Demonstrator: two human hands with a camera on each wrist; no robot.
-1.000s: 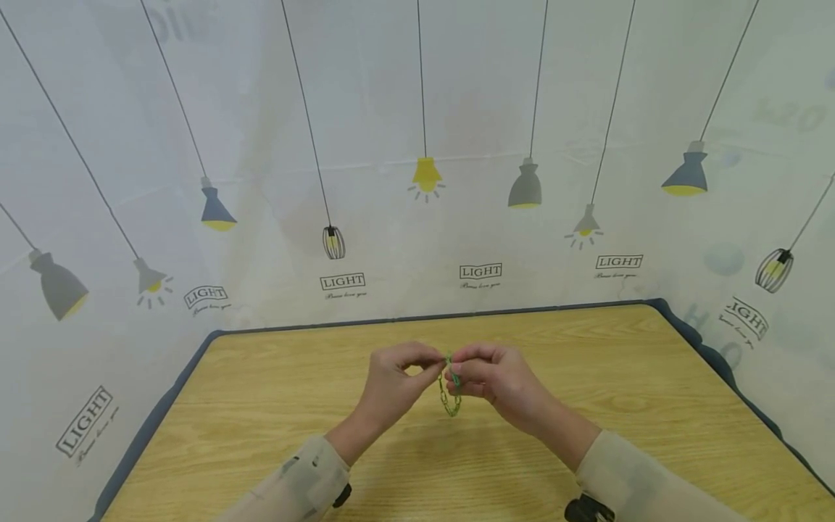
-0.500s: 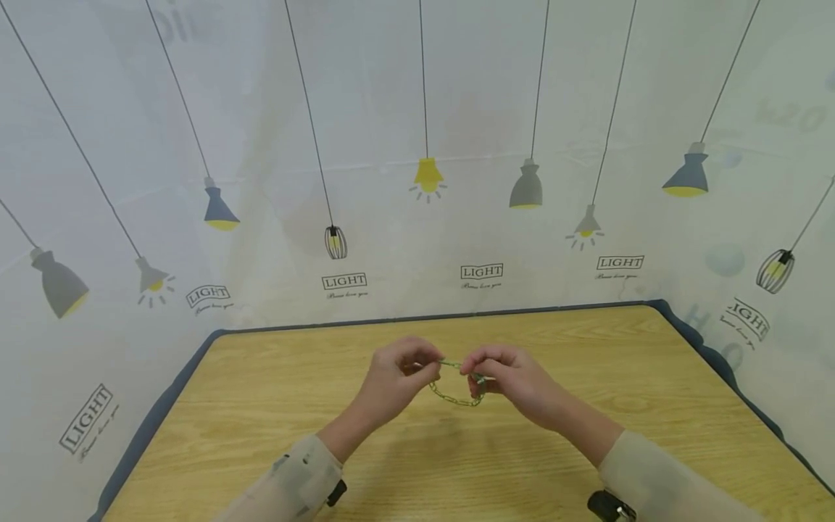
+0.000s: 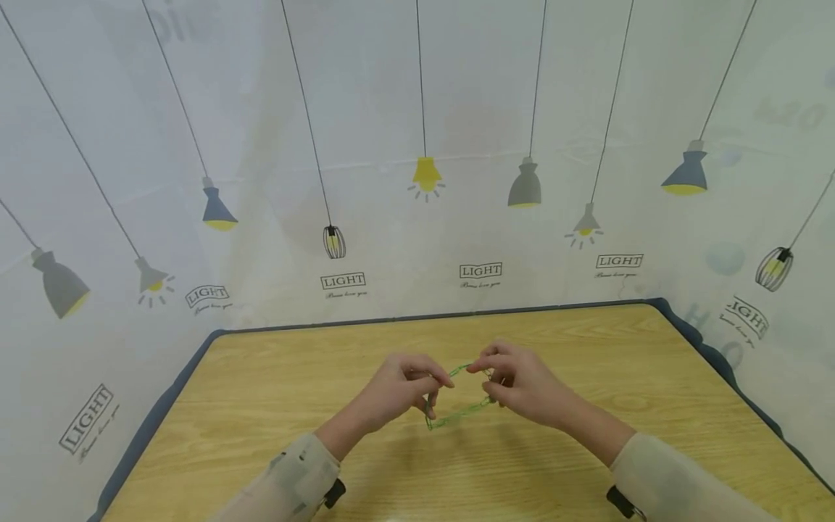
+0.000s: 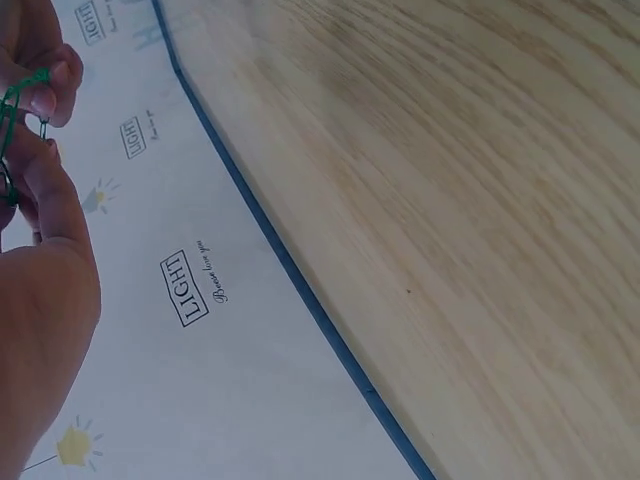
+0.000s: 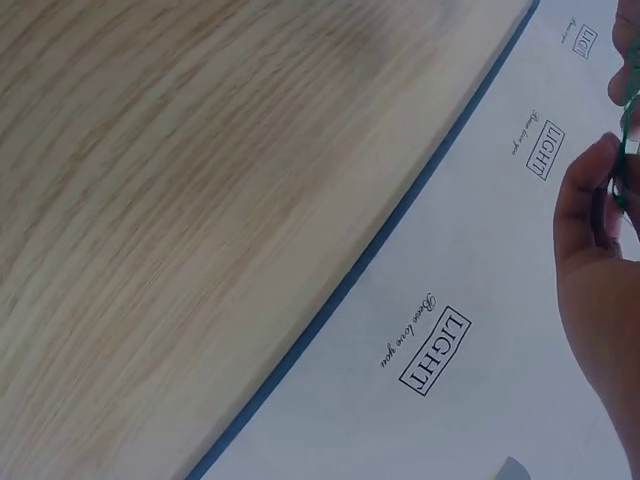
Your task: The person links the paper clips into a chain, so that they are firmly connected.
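A loop of thin green links, which look like paper clips joined into a chain (image 3: 459, 415), is stretched between my two hands above the table. My left hand (image 3: 403, 391) holds the loop's left side, with the chain running behind the thumb and over the lower fingers. On the other side my right hand (image 3: 525, 380) pinches the chain between thumb and fingers. Both wrist views catch the green links (image 4: 10, 110) only at the frame edge, beside the fingers. The parts of the chain inside the fingers are hidden.
Beneath the hands lies a wood-grain table (image 3: 274, 406) with a dark blue edge (image 3: 391, 320). A white backdrop (image 3: 365, 109) printed with hanging lamps and LIGHT labels rises behind it and at both sides.
My hands have moved apart from nearly touching, the right one shifting right. The chain has gone from a narrow hanging loop to a wide open one.
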